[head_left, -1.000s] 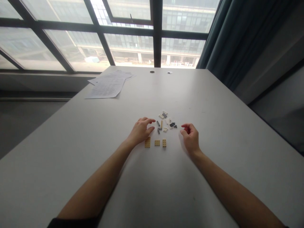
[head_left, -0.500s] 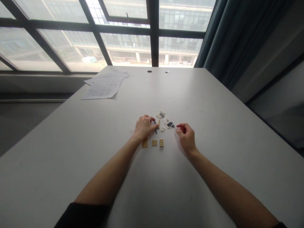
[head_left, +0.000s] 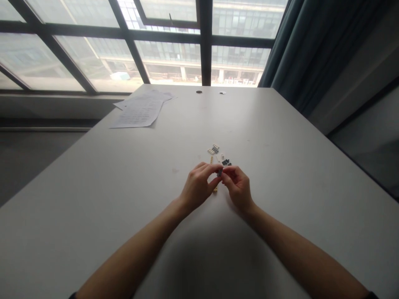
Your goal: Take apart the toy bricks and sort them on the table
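My left hand pinches a small grey toy brick between thumb and fingertips, just above the table. My right hand meets it from the other side, its thumb and fingers closed together at the brick; whatever they grip is too small and hidden to make out. Beneath my hands a tan brick shows only in part. Just beyond the fingers lie a narrow tan piece and some dark pieces.
White and grey studded plates lie a little farther off. Printed paper sheets rest at the back left of the white table. Two round cable holes sit near the far edge, below the window; a dark curtain hangs at right.
Both hands have come together in the middle. My left hand has moved right with the grey brick, my right hand left to meet it. The tan pieces in front are now mostly covered.
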### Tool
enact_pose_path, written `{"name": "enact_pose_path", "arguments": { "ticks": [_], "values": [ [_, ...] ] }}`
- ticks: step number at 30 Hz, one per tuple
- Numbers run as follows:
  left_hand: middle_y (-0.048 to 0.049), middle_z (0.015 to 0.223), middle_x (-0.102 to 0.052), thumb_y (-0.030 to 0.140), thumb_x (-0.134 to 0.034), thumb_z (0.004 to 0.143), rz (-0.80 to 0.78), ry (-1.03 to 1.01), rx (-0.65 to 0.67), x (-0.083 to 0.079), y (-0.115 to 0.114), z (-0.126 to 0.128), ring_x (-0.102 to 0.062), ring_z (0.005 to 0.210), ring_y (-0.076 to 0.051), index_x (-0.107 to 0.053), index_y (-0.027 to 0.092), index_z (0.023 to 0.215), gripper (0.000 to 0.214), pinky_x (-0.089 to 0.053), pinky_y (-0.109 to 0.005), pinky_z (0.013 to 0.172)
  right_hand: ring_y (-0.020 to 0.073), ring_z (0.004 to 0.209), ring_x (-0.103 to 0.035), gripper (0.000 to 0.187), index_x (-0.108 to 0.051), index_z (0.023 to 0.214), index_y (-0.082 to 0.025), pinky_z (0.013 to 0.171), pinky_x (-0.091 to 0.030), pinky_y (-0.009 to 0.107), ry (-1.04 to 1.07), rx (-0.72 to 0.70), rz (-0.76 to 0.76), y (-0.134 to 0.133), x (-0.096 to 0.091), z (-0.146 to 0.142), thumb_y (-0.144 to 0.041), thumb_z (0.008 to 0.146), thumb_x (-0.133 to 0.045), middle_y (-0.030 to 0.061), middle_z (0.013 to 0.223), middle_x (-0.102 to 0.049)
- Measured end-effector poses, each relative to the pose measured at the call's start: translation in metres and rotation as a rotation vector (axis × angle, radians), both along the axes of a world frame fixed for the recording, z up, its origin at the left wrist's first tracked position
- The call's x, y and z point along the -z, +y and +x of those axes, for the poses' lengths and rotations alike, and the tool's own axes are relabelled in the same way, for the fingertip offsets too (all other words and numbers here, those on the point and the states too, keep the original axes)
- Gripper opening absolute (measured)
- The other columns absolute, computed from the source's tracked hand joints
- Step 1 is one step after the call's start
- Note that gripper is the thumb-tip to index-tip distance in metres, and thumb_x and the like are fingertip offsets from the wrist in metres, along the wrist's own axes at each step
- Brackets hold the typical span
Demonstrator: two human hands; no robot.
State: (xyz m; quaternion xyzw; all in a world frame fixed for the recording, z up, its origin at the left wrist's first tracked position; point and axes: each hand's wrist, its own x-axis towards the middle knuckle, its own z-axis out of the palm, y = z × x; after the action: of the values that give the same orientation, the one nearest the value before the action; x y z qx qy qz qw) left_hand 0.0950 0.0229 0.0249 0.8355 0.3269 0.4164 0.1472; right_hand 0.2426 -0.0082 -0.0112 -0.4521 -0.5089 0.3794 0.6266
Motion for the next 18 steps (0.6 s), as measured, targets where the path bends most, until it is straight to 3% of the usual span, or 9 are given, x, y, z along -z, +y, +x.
{"name": "enact_pose_path", "arguments": {
  "ticks": [8, 18],
  "values": [
    [-0.0039, 0.087, -0.069, 0.016, -0.066, 0.081, 0.007, -0.016, 0.048, 0.0008, 0.0018, 0.001, -0.061, 0.082, -0.017, -0.064, 0.021, 0.102, 0.022, -0.051, -0.03, 0.075, 0.0132, 0.068, -0.063, 0.013, -0.06, 0.093, -0.021, 0.063, -0.05, 0.026, 0.19, -0.109, -0.016, -0.0024, -0.002, -0.0008, -0.024, 0.081, -0.065, -0.0006, 0.078, -0.069],
    [-0.0043, 0.089, -0.069, 0.015, -0.066, 0.081, 0.011, 0.017, 0.062, -0.0037, 0.0048, -0.0047, -0.062, 0.085, -0.017, -0.063, 0.019, 0.101, 0.02, -0.051, -0.03, 0.078, 0.0101, 0.061, -0.057, 0.008, -0.061, 0.088, -0.02, 0.059, -0.049, 0.024, 0.126, -0.012, 0.0, -0.0041, -0.0054, -0.0007, -0.026, 0.083, -0.063, -0.0029, 0.072, -0.062]
  ]
}}
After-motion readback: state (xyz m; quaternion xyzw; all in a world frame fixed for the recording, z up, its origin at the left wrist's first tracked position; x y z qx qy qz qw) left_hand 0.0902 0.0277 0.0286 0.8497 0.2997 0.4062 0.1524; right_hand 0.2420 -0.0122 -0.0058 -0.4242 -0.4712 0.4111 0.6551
